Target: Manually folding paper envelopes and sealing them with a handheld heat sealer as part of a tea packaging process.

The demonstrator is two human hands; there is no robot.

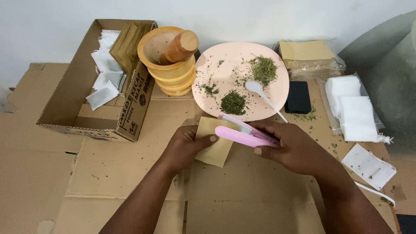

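On the far left of the cardboard-covered worktop stands an open cardboard box with white filter bags and brown sachets inside. Just right of it sits a wooden mortar with its pestle leaning in the bowl. My left hand presses down on a tan paper sachet, thumb lying across it, fingers closed over its left edge. The sachet lies flat just below the pink plate, which carries heaps of dried green herbs and a white spoon. My right hand wraps around a pink handheld sealer, fingers curled tight on it, its jaws clamped over the sachet's top right edge. Further right lie a black block, a bag of brown sachets, a stack of white filter bags and a loose white bag.
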